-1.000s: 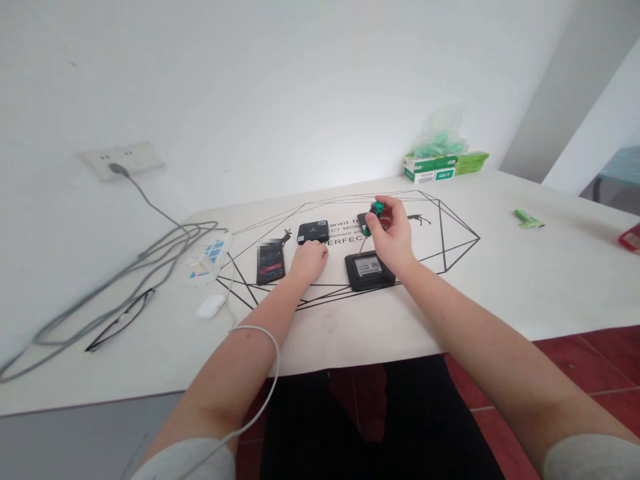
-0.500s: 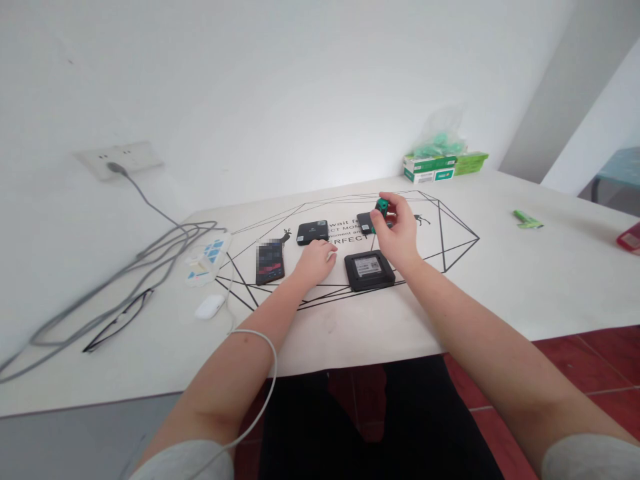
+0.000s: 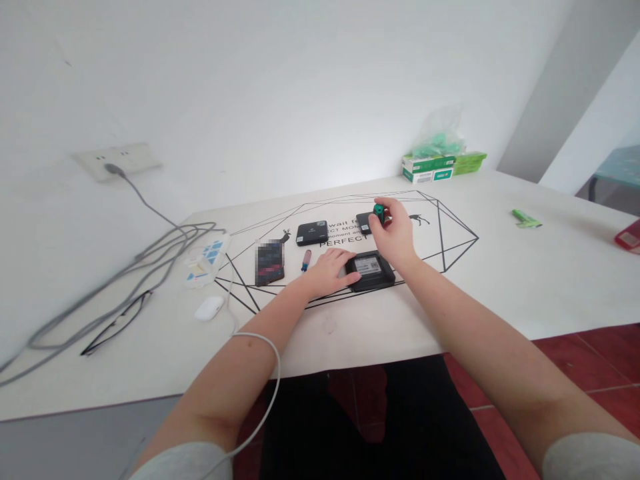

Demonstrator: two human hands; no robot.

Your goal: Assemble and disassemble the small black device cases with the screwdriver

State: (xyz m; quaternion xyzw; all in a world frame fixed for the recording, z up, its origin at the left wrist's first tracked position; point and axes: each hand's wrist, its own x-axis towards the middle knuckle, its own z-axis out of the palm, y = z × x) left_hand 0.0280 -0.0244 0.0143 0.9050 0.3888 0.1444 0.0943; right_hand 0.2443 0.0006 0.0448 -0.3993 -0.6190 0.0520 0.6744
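Note:
My left hand (image 3: 331,272) holds the left side of a square black case (image 3: 387,275), its thumb and fingers apart around the edge. The case lies flat with a recessed middle, where a silver labelled drive (image 3: 367,266) shows. Above the case's far right corner, my right hand (image 3: 397,230) is closed around a green-handled screwdriver (image 3: 379,212). Its shaft is hard to make out now. Behind that hand is a black box (image 3: 364,224), partly covered. Another black box (image 3: 313,233) lies farther left. A small screwdriver (image 3: 307,260) with a blue and reddish handle rests left of my left hand.
A phone (image 3: 270,263), a white earbud case (image 3: 209,308) and a power strip (image 3: 207,260) lie on the left. Grey cable (image 3: 125,280) coils beside glasses (image 3: 117,325). Green boxes (image 3: 429,167) stand against the wall. A green wrapper (image 3: 525,218) and a red object (image 3: 629,237) lie right.
My left hand has moved right onto the case's left edge, uncovering the small screwdriver. My right hand still holds the green-handled screwdriver, slightly lower and tilted differently.

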